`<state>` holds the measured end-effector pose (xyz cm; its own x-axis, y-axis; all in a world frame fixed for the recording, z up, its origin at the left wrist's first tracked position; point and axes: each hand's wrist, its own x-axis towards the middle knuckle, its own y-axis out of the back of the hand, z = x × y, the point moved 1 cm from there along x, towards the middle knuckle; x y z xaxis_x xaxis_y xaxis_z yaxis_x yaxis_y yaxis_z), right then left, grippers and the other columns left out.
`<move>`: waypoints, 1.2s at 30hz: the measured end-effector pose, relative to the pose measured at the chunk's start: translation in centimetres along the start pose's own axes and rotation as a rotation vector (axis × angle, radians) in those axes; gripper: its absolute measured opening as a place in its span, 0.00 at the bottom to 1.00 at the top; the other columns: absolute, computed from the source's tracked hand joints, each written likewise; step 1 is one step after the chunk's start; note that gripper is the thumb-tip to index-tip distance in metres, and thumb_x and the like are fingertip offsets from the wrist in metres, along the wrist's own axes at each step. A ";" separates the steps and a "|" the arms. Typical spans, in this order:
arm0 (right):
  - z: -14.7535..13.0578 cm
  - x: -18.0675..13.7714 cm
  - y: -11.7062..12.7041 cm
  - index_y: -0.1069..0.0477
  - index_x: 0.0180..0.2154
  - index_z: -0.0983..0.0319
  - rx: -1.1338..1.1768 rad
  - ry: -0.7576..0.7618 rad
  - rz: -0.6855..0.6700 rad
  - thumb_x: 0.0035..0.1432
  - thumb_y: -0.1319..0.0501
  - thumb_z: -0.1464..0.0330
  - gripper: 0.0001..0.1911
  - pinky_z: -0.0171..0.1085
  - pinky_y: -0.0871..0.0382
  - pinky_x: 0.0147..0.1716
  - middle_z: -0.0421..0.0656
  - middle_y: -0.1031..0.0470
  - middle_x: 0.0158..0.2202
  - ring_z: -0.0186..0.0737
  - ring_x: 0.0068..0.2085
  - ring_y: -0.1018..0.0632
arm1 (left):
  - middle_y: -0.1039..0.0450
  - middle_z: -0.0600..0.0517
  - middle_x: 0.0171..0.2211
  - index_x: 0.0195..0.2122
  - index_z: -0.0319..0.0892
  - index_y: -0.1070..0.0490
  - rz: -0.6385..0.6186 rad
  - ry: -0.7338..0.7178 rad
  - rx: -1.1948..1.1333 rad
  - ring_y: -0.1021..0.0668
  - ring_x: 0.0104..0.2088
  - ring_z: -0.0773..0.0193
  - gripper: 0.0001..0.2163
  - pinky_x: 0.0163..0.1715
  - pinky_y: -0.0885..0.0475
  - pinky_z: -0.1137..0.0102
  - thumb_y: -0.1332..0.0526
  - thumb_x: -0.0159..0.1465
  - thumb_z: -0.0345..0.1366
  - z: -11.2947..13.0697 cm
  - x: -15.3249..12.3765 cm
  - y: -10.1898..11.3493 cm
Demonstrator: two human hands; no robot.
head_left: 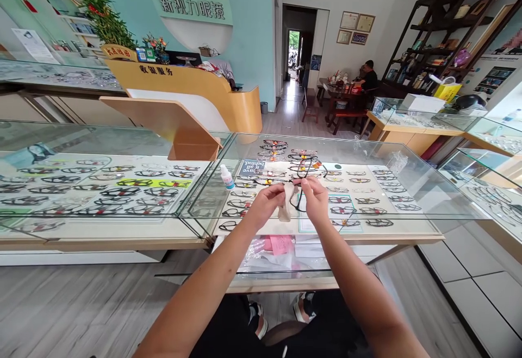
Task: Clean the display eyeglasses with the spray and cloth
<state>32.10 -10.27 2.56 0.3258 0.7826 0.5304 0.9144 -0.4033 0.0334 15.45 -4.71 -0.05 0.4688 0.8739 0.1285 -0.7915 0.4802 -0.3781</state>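
Note:
Above the glass display case, my left hand pinches a beige cloth, which hangs down between both hands. A pair of dark-framed eyeglasses is gripped by my right hand, held on edge with one lens above the other. The cloth touches or nearly touches the frame; exactly where is hidden by the fingers. To the left of my left hand, a small white spray bottle stands upright on the glass top.
Rows of eyeglass frames lie under the glass. A brown angled board stands on the left case. Beyond are a yellow counter and a seated person at a table. More glass cases flank the right side.

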 end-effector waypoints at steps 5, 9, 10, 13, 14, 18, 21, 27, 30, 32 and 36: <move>-0.3 -0.4 -0.5 0.12 0.38 0.55 -0.009 0.015 -0.069 0.72 0.39 0.48 0.23 0.47 0.29 0.51 0.45 0.23 0.36 0.47 0.44 0.24 | 0.30 0.56 0.30 0.32 0.42 0.28 0.023 -0.089 0.147 0.29 0.30 0.68 0.22 0.32 0.34 0.72 0.17 0.49 0.44 0.2 -0.3 -0.6; -0.2 -0.4 -0.4 0.12 0.39 0.54 -0.025 0.031 -0.086 0.72 0.40 0.48 0.23 0.47 0.29 0.51 0.46 0.23 0.38 0.47 0.44 0.23 | 0.24 0.51 0.39 0.43 0.43 0.22 0.017 -0.102 0.173 0.24 0.39 0.64 0.24 0.40 0.29 0.71 0.17 0.52 0.46 0.8 -0.6 -1.2; -0.2 -0.4 -0.4 0.12 0.39 0.54 -0.032 0.038 -0.089 0.72 0.40 0.48 0.23 0.48 0.29 0.51 0.46 0.23 0.38 0.47 0.44 0.23 | 0.24 0.50 0.39 0.46 0.42 0.21 -0.010 -0.077 0.176 0.24 0.39 0.63 0.24 0.40 0.29 0.71 0.19 0.54 0.48 0.8 -0.7 -1.3; -0.2 -0.4 -0.5 0.11 0.39 0.53 -0.044 0.054 -0.087 0.73 0.40 0.49 0.22 0.48 0.29 0.51 0.46 0.22 0.38 0.48 0.45 0.23 | 0.25 0.51 0.34 0.51 0.40 0.19 -0.109 0.033 0.128 0.24 0.35 0.64 0.28 0.36 0.31 0.71 0.20 0.56 0.52 0.5 -0.8 -1.4; -0.2 -0.5 -0.5 0.11 0.39 0.53 -0.043 0.056 -0.089 0.73 0.40 0.49 0.22 0.48 0.29 0.51 0.46 0.22 0.38 0.48 0.45 0.23 | 0.25 0.52 0.33 0.51 0.40 0.19 -0.131 0.062 0.095 0.24 0.34 0.64 0.29 0.36 0.31 0.71 0.20 0.56 0.54 0.3 -0.8 -1.3; -0.3 -0.7 -0.8 0.11 0.40 0.53 -0.030 0.059 -0.117 0.72 0.39 0.50 0.21 0.48 0.29 0.52 0.47 0.21 0.38 0.48 0.46 0.23 | 0.25 0.52 0.31 0.46 0.38 0.20 -0.144 0.154 -0.036 0.23 0.32 0.65 0.30 0.34 0.31 0.71 0.19 0.53 0.55 -0.8 -0.7 -0.8; -0.4 -0.8 -0.9 0.11 0.39 0.53 -0.028 0.059 -0.136 0.72 0.38 0.49 0.22 0.49 0.29 0.53 0.47 0.20 0.39 0.49 0.47 0.22 | 0.24 0.53 0.30 0.42 0.37 0.22 -0.157 0.248 -0.081 0.24 0.29 0.66 0.28 0.33 0.31 0.71 0.17 0.50 0.52 -1.1 -0.6 -0.4; -0.1 -0.7 -0.9 0.12 0.37 0.55 0.017 0.010 -0.142 0.72 0.39 0.48 0.24 0.48 0.28 0.52 0.47 0.21 0.39 0.48 0.47 0.22 | 0.21 0.52 0.35 0.52 0.39 0.22 -0.176 0.245 -0.107 0.21 0.34 0.65 0.33 0.36 0.29 0.72 0.15 0.48 0.42 -0.8 -0.7 -0.8; 0.1 -0.7 -1.3 0.13 0.37 0.55 0.040 -0.001 -0.169 0.72 0.40 0.47 0.24 0.48 0.29 0.54 0.48 0.21 0.41 0.48 0.48 0.22 | 0.21 0.54 0.32 0.52 0.40 0.23 -0.076 0.159 -0.104 0.21 0.33 0.65 0.33 0.37 0.28 0.71 0.15 0.49 0.46 -1.2 -0.6 -1.2; 0.1 -0.7 -1.5 0.13 0.38 0.56 0.053 0.000 -0.188 0.72 0.40 0.47 0.25 0.47 0.29 0.53 0.47 0.21 0.40 0.48 0.48 0.22 | 0.21 0.54 0.31 0.50 0.40 0.22 -0.030 0.126 -0.074 0.21 0.32 0.65 0.32 0.36 0.28 0.71 0.17 0.50 0.52 -1.6 -0.5 -1.2; 0.0 -0.8 -1.5 0.13 0.37 0.57 0.073 0.012 -0.208 0.72 0.40 0.48 0.25 0.46 0.29 0.49 0.45 0.24 0.36 0.46 0.44 0.23 | 0.19 0.51 0.32 0.45 0.38 0.20 0.014 0.090 -0.023 0.20 0.32 0.63 0.32 0.36 0.27 0.70 0.23 0.54 0.61 -1.8 -0.2 -1.0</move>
<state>30.45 -10.26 2.15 0.1263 0.8397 0.5282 0.9767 -0.1985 0.0821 16.84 -5.55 -1.33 0.4920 0.8696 0.0406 -0.7894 0.4653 -0.4004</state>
